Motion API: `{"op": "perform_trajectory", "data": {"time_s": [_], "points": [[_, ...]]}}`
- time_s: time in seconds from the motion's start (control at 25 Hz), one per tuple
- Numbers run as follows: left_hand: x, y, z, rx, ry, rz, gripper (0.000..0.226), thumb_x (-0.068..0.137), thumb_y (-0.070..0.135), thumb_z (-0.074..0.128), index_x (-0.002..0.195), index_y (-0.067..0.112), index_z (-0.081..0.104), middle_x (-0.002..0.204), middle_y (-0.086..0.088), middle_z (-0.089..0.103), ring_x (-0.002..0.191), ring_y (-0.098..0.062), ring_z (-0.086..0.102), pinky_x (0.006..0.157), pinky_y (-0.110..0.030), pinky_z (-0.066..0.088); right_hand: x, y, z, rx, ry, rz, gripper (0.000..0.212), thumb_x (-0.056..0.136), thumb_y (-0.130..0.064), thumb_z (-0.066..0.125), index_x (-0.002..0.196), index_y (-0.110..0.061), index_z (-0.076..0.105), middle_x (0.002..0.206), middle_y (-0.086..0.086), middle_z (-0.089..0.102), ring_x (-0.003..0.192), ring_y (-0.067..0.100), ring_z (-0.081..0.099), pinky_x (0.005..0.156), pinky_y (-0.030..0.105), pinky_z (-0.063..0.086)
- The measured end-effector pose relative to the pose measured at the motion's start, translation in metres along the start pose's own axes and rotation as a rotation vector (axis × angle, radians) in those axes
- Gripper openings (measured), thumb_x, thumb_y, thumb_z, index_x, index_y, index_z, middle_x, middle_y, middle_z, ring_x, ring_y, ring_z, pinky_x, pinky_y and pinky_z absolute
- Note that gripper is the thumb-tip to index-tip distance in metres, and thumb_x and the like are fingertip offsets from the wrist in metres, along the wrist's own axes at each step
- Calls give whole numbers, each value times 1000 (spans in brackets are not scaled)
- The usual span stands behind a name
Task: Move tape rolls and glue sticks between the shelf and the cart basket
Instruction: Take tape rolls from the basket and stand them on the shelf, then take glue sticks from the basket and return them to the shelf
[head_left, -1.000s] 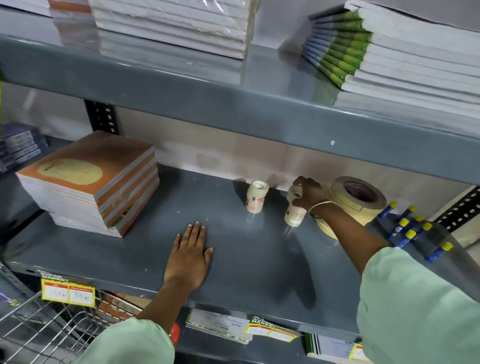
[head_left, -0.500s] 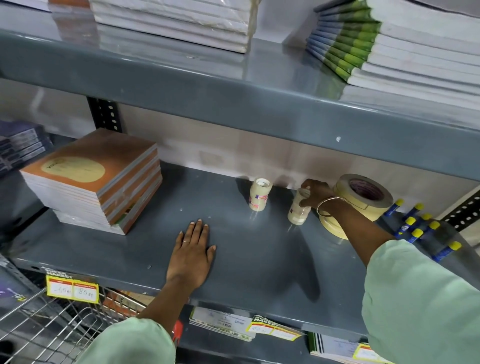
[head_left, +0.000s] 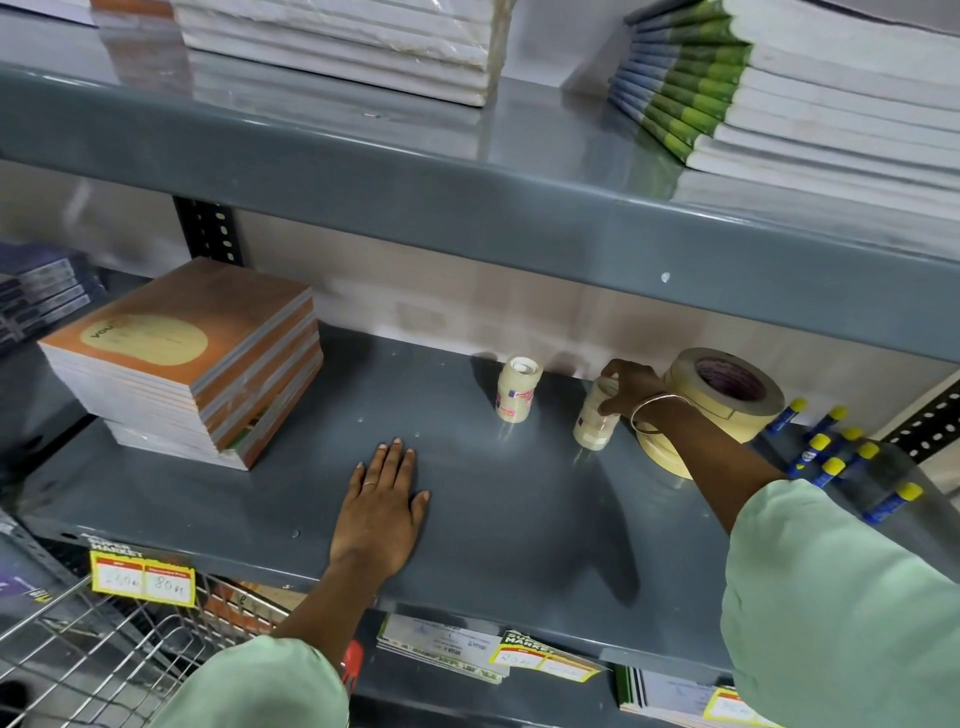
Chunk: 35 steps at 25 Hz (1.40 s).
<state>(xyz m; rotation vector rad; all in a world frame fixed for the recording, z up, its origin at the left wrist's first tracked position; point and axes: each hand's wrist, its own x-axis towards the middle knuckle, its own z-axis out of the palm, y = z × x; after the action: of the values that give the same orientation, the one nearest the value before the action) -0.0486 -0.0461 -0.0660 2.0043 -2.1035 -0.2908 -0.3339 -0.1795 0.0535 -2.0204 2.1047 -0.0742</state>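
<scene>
Grey steel shelf (head_left: 519, 519), stationery aisle: my right hand (head_left: 631, 384) wraps the top of a small stack of clear tape rolls (head_left: 595, 426), thumb in front, fingers (head_left: 610, 370) curled over the back, base on the shelf w/ a slight tilt. My left hand (head_left: 379, 509) lies flat and spread on the shelf, holding nothing, approx. mid-front. A second tape stack (head_left: 514, 389) stands apart to the left; big masking tape rolls (head_left: 722, 400) sit just beside my wrist; blue glue sticks (head_left: 831, 457) lie farther right. Cart basket (head_left: 93, 660) waits below left. Best bet, I judge: grip lower on the stack so the rolls don't split, lift straight, clear the masking tape, then swing down to the basket.
</scene>
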Motion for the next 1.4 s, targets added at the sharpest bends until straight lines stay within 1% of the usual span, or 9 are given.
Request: {"op": "perform_trajectory", "data": {"time_s": [0.28,0.44,0.56,0.68,0.8,0.96,1.16,1.28,1.4], "points": [[-1,-1,0,29,-8,-8,57,98,40,17,146,15,0,159,-3,-3,146,-18,-7,122,-37,2,-4,-1,1,-37,-1,22,75,72,-23,77,134,-6,37,128,23,50,116,39,51,96,41,46],[0,0,-5,13,-24,-12,59,98,39,23,146,13,2,159,-3,1,147,-17,-4,122,-36,1,-19,-29,-6,-45,245,-48,74,75,-27,74,135,-5,36,127,26,44,118,43,42,93,46,45],[-12,-7,-21,-163,87,-53,57,96,33,34,145,10,14,158,-6,12,147,-19,6,122,-36,4,-44,-94,-9,105,515,-257,55,80,-21,68,127,-3,46,124,26,48,117,41,42,93,46,44],[-54,-41,-46,-299,325,-179,55,88,34,32,135,6,37,146,-16,38,136,-28,35,116,-37,26,-83,-187,9,343,549,-559,39,80,-13,64,118,-6,54,117,23,54,111,40,48,87,44,46],[-124,-109,-60,-400,471,-405,42,86,27,37,121,6,48,125,-14,52,116,-29,49,102,-35,38,-137,-286,62,532,369,-805,30,77,-6,63,106,-5,59,107,21,60,101,37,54,87,39,42],[-240,-205,-40,-530,493,-873,12,85,3,52,90,-1,61,93,-21,62,91,-32,60,82,-39,45,-223,-389,169,598,-40,-956,20,74,0,65,94,-2,62,94,22,62,86,36,60,78,44,50],[-384,-283,52,-647,237,-1401,18,80,5,60,65,-2,64,86,-34,69,86,-39,68,72,-40,52,-320,-447,345,260,-646,-843,13,77,0,63,86,7,66,92,33,68,90,41,65,71,40,50],[-429,-292,107,-693,75,-1501,19,75,3,63,73,-16,64,83,-39,67,80,-43,68,70,-44,53,-363,-436,435,23,-879,-715,27,78,-11,69,99,6,65,109,28,67,104,37,64,77,35,50],[-444,-293,153,-689,-22,-1512,20,78,3,58,82,-16,63,93,-39,65,90,-44,63,74,-46,46,-393,-415,502,-128,-962,-652,37,79,-18,72,108,2,63,118,23,65,111,34,61,90,37,52]]}}
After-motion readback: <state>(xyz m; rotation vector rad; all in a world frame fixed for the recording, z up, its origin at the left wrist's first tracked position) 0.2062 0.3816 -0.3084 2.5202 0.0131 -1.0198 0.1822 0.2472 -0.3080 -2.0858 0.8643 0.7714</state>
